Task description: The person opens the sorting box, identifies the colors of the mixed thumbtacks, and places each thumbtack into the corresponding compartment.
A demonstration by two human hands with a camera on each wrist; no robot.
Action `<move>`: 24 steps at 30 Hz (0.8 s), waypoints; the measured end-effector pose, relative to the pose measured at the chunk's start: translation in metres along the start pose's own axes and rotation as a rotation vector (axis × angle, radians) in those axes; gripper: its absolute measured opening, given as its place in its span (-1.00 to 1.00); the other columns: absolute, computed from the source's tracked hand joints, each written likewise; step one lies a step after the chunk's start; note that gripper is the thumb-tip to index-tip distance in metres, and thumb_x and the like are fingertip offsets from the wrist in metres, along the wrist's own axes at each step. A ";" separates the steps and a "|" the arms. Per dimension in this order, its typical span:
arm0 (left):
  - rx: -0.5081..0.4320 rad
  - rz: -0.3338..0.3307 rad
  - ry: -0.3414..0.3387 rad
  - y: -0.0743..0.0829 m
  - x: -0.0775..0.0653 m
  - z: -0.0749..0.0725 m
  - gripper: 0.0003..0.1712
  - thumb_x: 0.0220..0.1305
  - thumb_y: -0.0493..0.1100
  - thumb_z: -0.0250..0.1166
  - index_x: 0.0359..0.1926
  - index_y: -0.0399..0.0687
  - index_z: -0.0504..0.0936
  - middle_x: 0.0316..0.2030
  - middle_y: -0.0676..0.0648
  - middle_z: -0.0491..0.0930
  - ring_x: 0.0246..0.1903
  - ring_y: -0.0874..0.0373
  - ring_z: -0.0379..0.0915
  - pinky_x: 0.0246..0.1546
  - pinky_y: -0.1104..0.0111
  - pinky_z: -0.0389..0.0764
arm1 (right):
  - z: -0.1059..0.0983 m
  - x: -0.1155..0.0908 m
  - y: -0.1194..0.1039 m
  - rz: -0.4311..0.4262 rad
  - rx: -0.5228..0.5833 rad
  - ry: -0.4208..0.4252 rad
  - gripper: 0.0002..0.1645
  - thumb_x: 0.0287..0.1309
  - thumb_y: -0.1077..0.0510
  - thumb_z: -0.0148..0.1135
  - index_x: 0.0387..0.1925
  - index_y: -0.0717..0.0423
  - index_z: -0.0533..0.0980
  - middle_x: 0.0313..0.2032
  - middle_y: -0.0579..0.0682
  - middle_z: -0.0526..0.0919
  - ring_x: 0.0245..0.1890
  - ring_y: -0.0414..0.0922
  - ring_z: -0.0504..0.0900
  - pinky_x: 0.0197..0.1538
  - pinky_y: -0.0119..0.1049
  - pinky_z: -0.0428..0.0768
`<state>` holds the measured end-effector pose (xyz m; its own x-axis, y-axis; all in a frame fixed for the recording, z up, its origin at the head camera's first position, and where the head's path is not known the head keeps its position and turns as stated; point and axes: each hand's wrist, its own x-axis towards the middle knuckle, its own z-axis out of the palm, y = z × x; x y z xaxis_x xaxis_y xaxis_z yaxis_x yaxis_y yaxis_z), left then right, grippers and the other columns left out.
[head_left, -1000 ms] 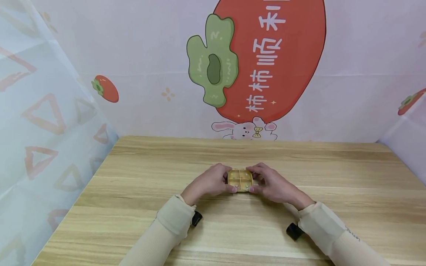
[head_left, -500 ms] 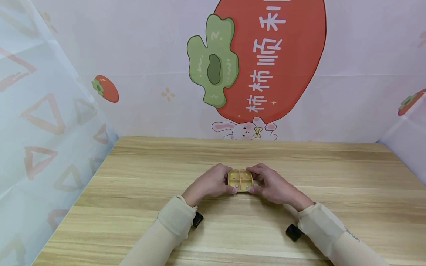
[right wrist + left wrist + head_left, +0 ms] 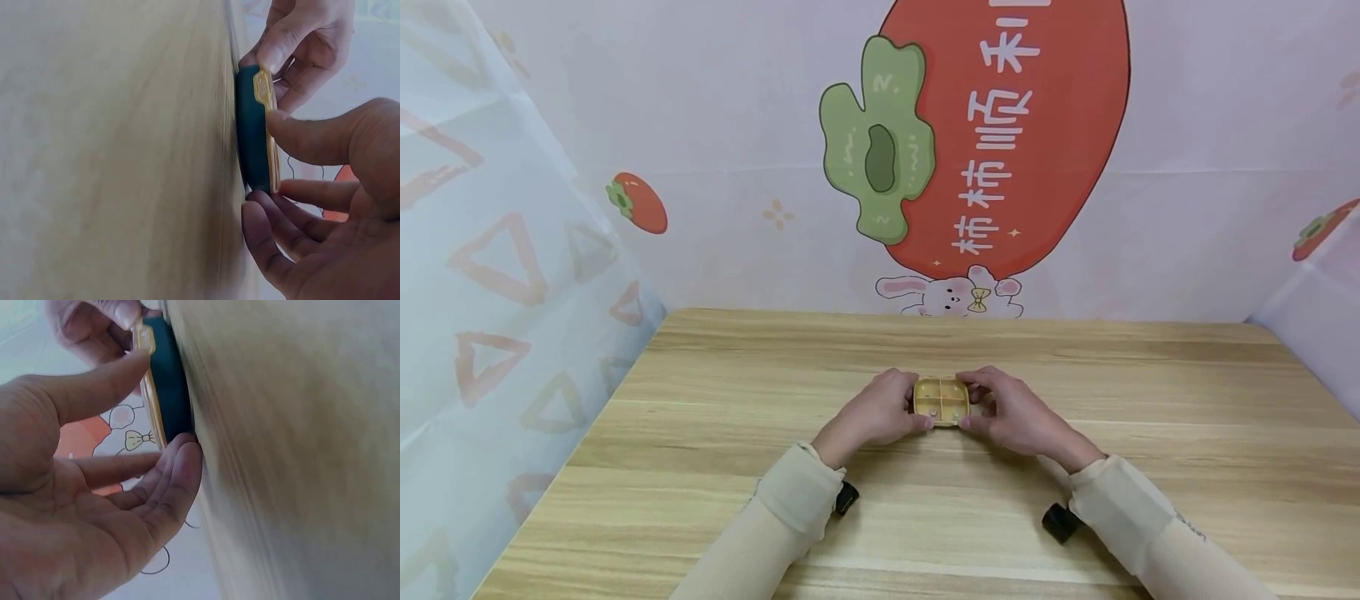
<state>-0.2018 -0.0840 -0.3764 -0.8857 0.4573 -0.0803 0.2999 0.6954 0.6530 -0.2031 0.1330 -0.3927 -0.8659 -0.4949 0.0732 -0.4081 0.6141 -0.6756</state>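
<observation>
A small pill box [image 3: 942,398] with a yellow top divided into four compartments lies between both hands. From the wrist views its base is dark teal, flat against the table [image 3: 940,508], with a yellow clasp [image 3: 261,87] at the near side. Small pale pieces [image 3: 933,413] show in its two near compartments. My left hand [image 3: 880,408] grips the left end, thumb at the near corner and fingers round the far side. My right hand [image 3: 1017,414] holds the right end the same way. In the left wrist view the fingertips [image 3: 186,464] reach down to the tabletop.
The wood-grain table ends at a printed cloth backdrop [image 3: 737,242] with a large persimmon drawing [image 3: 1037,167]. Another patterned cloth [image 3: 497,275] hangs along the left side. Black wrist devices [image 3: 1061,523] sit below the sleeve cuffs.
The pill box has shifted very slightly away from the person, with both hands still gripping its ends. The head view has tilted a little.
</observation>
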 end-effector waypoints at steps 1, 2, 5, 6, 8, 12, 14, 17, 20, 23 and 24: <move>0.003 -0.004 0.013 0.000 0.000 0.000 -0.69 0.06 -0.10 0.34 -0.22 -0.16 0.51 -0.39 -0.02 0.48 -0.41 0.17 0.36 -0.41 0.38 0.39 | 0.000 0.001 0.000 0.002 0.007 0.007 -0.31 -0.03 0.18 0.33 0.18 0.21 0.34 -0.10 0.00 0.47 -0.16 -0.06 0.45 -0.12 -0.26 0.46; 0.008 -0.009 0.027 -0.001 0.000 0.001 -0.69 0.06 -0.09 0.34 -0.22 -0.15 0.51 -0.38 -0.02 0.48 -0.41 0.16 0.36 -0.42 0.37 0.39 | 0.000 0.002 0.001 0.004 0.012 0.014 -0.31 -0.03 0.18 0.33 0.18 0.20 0.34 -0.12 0.00 0.48 -0.16 -0.06 0.45 -0.13 -0.26 0.46; 0.011 -0.014 0.057 -0.001 0.000 0.001 -0.69 0.05 -0.09 0.35 -0.23 -0.15 0.50 -0.38 -0.03 0.47 -0.41 0.15 0.35 -0.43 0.37 0.38 | -0.001 0.004 0.001 0.013 0.025 0.017 -0.32 -0.02 0.17 0.33 0.18 0.20 0.34 -0.14 0.00 0.50 -0.18 -0.07 0.46 -0.13 -0.28 0.46; 0.010 -0.014 0.061 -0.001 0.000 0.001 -0.70 0.05 -0.10 0.35 -0.24 -0.15 0.51 -0.39 -0.03 0.47 -0.41 0.15 0.35 -0.44 0.37 0.38 | -0.001 0.005 0.002 0.016 0.029 0.016 -0.32 -0.02 0.17 0.33 0.18 0.19 0.34 -0.15 0.00 0.50 -0.18 -0.08 0.46 -0.14 -0.28 0.46; 0.002 -0.009 0.067 -0.001 0.000 0.001 -0.71 0.05 -0.11 0.34 -0.25 -0.16 0.51 -0.40 -0.03 0.47 -0.43 0.15 0.36 -0.45 0.37 0.38 | -0.002 0.005 0.002 0.021 0.028 0.014 -0.31 -0.02 0.17 0.32 0.18 0.19 0.34 -0.16 0.00 0.50 -0.19 -0.09 0.46 -0.15 -0.29 0.46; -0.010 0.005 0.068 0.000 0.001 0.002 -0.72 0.07 -0.13 0.33 -0.23 -0.18 0.51 -0.42 -0.03 0.46 -0.46 0.17 0.36 -0.47 0.39 0.39 | -0.002 0.006 0.002 0.022 0.015 0.016 -0.31 -0.01 0.17 0.32 0.19 0.20 0.33 -0.17 0.01 0.50 -0.22 -0.10 0.46 -0.16 -0.31 0.47; -0.011 0.009 0.070 0.000 0.002 0.002 -0.71 0.08 -0.13 0.32 -0.21 -0.19 0.52 -0.41 -0.04 0.46 -0.46 0.17 0.36 -0.47 0.40 0.39 | -0.003 0.006 0.002 0.022 0.010 0.020 -0.31 -0.01 0.17 0.31 0.19 0.20 0.33 -0.18 0.02 0.51 -0.22 -0.10 0.46 -0.17 -0.32 0.47; -0.005 0.009 0.075 0.000 0.002 0.002 -0.69 0.09 -0.12 0.31 -0.18 -0.20 0.51 -0.39 -0.06 0.46 -0.45 0.16 0.36 -0.47 0.39 0.38 | -0.003 0.007 0.003 0.015 0.010 0.023 -0.31 0.00 0.17 0.31 0.19 0.22 0.33 -0.18 0.03 0.51 -0.23 -0.09 0.47 -0.19 -0.32 0.48; 0.008 0.002 0.079 0.000 0.002 0.002 -0.65 0.09 -0.10 0.31 -0.15 -0.20 0.51 -0.34 -0.09 0.45 -0.41 0.15 0.34 -0.44 0.38 0.38 | -0.003 0.008 0.003 0.007 0.012 0.022 -0.32 0.00 0.17 0.31 0.19 0.24 0.33 -0.17 0.04 0.51 -0.24 -0.09 0.47 -0.20 -0.32 0.47; 0.024 -0.002 0.082 -0.001 0.003 0.002 -0.62 0.08 -0.08 0.32 -0.13 -0.21 0.50 -0.31 -0.10 0.43 -0.38 0.13 0.32 -0.43 0.37 0.37 | -0.002 0.008 0.004 0.004 0.014 0.021 -0.32 0.00 0.17 0.31 0.19 0.24 0.33 -0.16 0.05 0.50 -0.24 -0.10 0.47 -0.23 -0.34 0.47; 0.021 -0.002 0.081 -0.001 0.002 0.002 -0.62 0.08 -0.07 0.32 -0.13 -0.20 0.51 -0.31 -0.10 0.44 -0.38 0.13 0.33 -0.43 0.37 0.38 | -0.002 0.009 0.004 0.002 0.015 0.022 -0.31 0.00 0.17 0.31 0.19 0.24 0.32 -0.16 0.05 0.50 -0.24 -0.10 0.46 -0.23 -0.34 0.47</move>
<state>-0.2038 -0.0828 -0.3786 -0.9118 0.4102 -0.0202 0.3046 0.7083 0.6369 -0.2129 0.1327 -0.3932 -0.8730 -0.4797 0.0875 -0.4017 0.6058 -0.6868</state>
